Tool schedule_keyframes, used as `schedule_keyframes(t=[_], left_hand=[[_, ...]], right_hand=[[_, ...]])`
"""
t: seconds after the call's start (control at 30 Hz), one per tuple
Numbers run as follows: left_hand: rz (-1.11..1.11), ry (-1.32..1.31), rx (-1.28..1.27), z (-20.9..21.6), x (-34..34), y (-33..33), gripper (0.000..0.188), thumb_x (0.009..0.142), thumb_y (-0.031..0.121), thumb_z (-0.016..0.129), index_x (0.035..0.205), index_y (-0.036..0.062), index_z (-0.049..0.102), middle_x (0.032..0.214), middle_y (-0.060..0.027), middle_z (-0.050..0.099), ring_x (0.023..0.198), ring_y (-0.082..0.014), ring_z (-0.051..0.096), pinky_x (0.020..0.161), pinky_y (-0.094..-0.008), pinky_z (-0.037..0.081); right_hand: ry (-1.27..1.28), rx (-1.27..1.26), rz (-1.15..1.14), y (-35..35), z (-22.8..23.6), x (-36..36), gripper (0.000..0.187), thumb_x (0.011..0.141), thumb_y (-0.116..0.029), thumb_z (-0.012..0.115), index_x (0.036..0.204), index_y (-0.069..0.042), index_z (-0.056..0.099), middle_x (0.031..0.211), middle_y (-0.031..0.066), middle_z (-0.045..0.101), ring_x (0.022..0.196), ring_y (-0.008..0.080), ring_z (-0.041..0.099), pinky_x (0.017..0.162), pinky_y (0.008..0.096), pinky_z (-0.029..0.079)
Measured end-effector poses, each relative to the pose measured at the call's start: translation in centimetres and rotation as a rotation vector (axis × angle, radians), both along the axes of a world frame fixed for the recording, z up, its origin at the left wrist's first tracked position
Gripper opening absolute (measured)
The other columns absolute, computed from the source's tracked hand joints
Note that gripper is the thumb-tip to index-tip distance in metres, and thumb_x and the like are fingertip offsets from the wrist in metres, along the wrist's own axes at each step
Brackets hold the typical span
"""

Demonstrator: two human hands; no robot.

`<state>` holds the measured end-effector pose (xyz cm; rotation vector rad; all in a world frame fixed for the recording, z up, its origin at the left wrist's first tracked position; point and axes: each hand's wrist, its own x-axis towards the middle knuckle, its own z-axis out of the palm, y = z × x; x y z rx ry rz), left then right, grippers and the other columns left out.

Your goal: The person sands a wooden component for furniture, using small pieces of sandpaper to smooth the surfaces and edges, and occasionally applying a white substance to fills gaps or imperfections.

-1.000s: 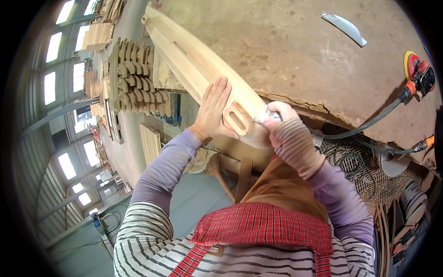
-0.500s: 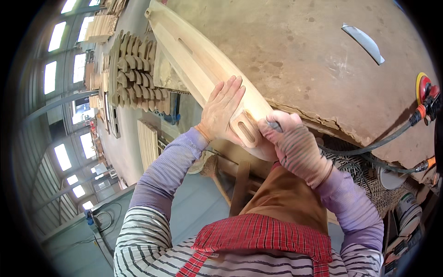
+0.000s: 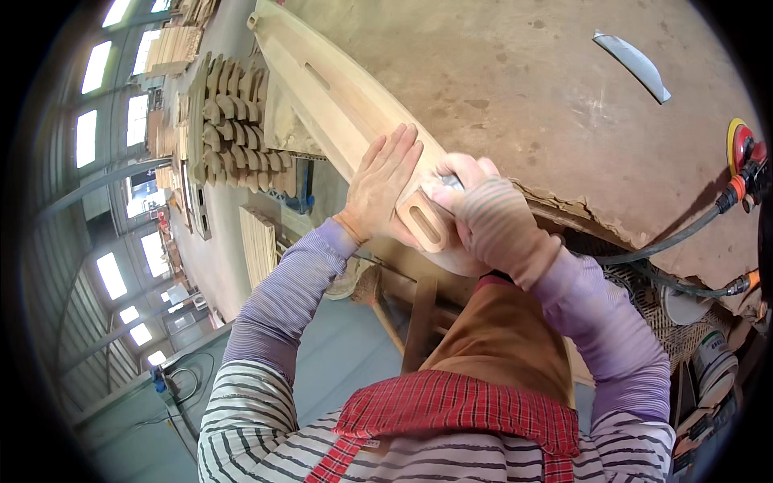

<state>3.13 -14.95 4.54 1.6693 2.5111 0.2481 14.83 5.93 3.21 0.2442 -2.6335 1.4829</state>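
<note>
A long, pale wooden workpiece runs from the far left toward me, its near end jutting past the table edge. A narrow slot is cut in its far part, and an oval-rimmed slot shows at its near end. My left hand lies flat on the wood beside that end, fingers stretched out. In my right hand, closed, is a small grey-white folded piece of sandpaper, pressed to the wood just beyond the oval slot. My fingers partly hide it.
On the brown worktable lie a curved grey-white sheet and, at right, a red-and-yellow disc sander with its hose. Curved wooden parts are stacked at left. A brush stands below the workpiece.
My right hand has moved up and left, from the end's right side onto the wood beyond the oval slot. My left hand stays flat on the workpiece, almost unmoved.
</note>
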Motion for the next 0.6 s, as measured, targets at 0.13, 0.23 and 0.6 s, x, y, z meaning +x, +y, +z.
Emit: schedule_keyframes(t=[0.13, 0.23, 0.6], left_hand=[[0.011, -0.004, 0.015, -0.2, 0.2, -0.3, 0.131, 0.057, 0.088, 0.063, 0.144, -0.0068, 0.041, 0.152, -0.0267, 0.039, 0.144, -0.0384, 0.036, 0.119, -0.0478, 0.023], [-0.003, 0.021, 0.013, -0.3, 0.0, -0.3, 0.132, 0.056, 0.088, 0.064, 0.145, -0.0067, 0.040, 0.152, -0.0265, 0.039, 0.144, -0.0383, 0.035, 0.119, -0.0482, 0.022], [-0.003, 0.004, -0.008, 0.0, 0.0, 0.0, 0.134, 0.056, 0.090, 0.061, 0.146, -0.0067, 0.038, 0.155, -0.0258, 0.035, 0.146, -0.0368, 0.033, 0.119, -0.0465, 0.023]], right_hand=[[-0.428, -0.411, -0.048, 0.1, 0.1, 2.2, 0.027, 0.080, -0.016, 0.066, 0.108, -0.014, 0.067, 0.112, 0.0096, 0.061, 0.096, 0.0351, 0.059, 0.078, 0.0409, 0.054], [0.160, -0.086, 0.000, 0.2, -0.3, -1.1, 0.030, 0.080, -0.015, 0.066, 0.110, -0.012, 0.067, 0.111, 0.0094, 0.061, 0.090, 0.0344, 0.059, 0.074, 0.0404, 0.054], [0.077, 0.052, 0.015, -0.3, -0.8, -0.6, 0.038, 0.080, -0.013, 0.065, 0.118, -0.017, 0.064, 0.111, 0.0094, 0.057, 0.093, 0.0328, 0.057, 0.075, 0.0424, 0.054]])
